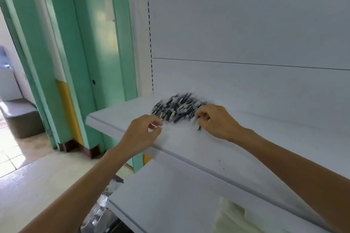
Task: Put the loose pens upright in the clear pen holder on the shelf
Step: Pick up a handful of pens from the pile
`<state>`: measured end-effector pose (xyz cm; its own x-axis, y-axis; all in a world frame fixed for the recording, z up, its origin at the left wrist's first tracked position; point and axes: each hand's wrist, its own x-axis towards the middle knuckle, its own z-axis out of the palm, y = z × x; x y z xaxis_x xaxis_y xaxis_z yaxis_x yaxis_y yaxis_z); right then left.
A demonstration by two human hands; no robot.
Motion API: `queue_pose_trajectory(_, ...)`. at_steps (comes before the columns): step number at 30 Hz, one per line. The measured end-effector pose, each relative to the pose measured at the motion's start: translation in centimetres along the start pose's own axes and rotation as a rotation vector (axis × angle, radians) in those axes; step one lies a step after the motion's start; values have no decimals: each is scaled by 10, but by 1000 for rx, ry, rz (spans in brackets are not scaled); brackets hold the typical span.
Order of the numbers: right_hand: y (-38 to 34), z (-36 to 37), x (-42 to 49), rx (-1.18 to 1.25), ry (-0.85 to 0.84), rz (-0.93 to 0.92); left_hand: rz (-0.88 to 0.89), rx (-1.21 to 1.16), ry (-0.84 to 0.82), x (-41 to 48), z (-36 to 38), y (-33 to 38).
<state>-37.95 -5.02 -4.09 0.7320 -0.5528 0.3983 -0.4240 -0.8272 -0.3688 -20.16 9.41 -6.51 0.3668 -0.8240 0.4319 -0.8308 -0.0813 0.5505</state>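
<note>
Right, white laminate shelf board w/ a grey-edged front lip runs diagonally across the view, backed by a white slotted panel wall. Second white shelf sits below it. Heap of loose dark pens w/ pale caps lies on the upper shelf near the back panel, toward its left end; motion blur, so can't count them. Left hand is at the heap's front-left edge, thumb & fingertips curled nearly together, touching a pale pen end; can't tell if it truly grips it. Right hand is at the heap's right edge, fingers curled in around a few dark pens. Room to the left: mint-green door and frame, yellow corner guard, beige floor.
</note>
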Motion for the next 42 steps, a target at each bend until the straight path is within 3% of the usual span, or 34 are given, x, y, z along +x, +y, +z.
queue_pose_trajectory(8,7,4,80,97,146,55,0,5,-33,71,10,-41)
queue_pose_trajectory(13,11,35,110,93,76,100,17,-24,-67,107,15,-58)
queue_pose_trajectory(16,13,44,130,100,130,136,61,-37,-106,132,22,-63)
queue_pose_trajectory(23,10,56,161,14,186,293,109,-59,-204,179,40,-72)
queue_pose_trajectory(31,-4,74,183,-133,153,505,128,-59,-391,204,36,-81)
queue_pose_trajectory(37,-16,82,195,-304,70,649,111,77,-446,216,38,-75)
queue_pose_trajectory(42,-14,81,196,-211,114,697,63,46,-496,227,43,-78)
